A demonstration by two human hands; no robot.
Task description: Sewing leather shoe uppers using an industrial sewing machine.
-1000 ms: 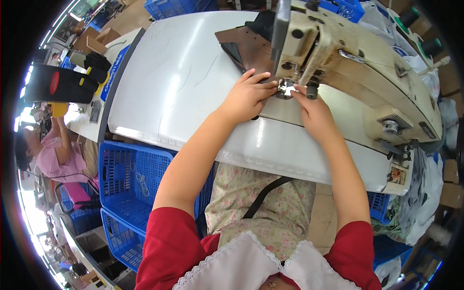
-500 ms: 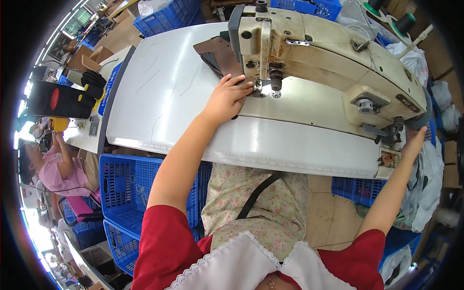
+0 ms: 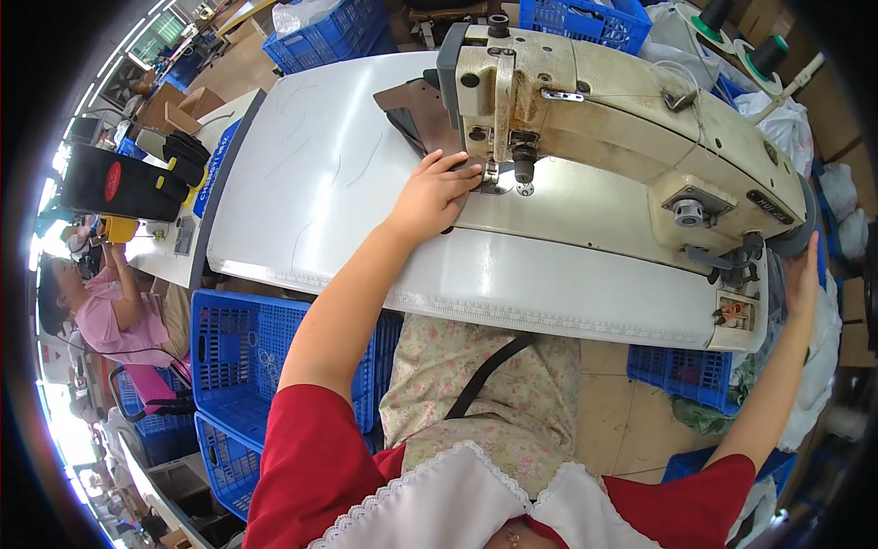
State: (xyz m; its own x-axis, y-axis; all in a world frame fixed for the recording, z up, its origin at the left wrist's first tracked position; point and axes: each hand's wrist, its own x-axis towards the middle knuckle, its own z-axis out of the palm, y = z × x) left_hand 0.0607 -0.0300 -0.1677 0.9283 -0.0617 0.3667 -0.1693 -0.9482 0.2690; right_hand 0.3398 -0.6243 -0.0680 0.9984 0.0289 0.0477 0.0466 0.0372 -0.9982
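Note:
A cream sewing machine (image 3: 631, 119) spans the table from upper middle to right. A flat brown piece (image 3: 419, 102), apparently leather or similar sheet, with a dark underside, lies by the needle end, its right part hidden behind the machine head. My left hand (image 3: 432, 197) rests on its near edge, fingers stretched out flat, fingertips beside the presser foot (image 3: 492, 174). At the far right, my right hand (image 3: 802, 279) is against the outer side of the dark handwheel (image 3: 797, 233), fingers extended upward along it. Part of that hand's contact is hidden.
The white sewing table (image 3: 302, 183) carries loose dark threads and a ruler strip along its front edge. Blue crates (image 3: 240, 366) stand below left, another (image 3: 677, 366) below right. Thread cones (image 3: 766, 57) stand at upper right. A person in pink (image 3: 114, 316) sits at a machine far left.
My right hand has shifted outward and its fingers have straightened along the handwheel. My left hand and the brown piece keep their place at the presser foot. The view has shifted slightly.

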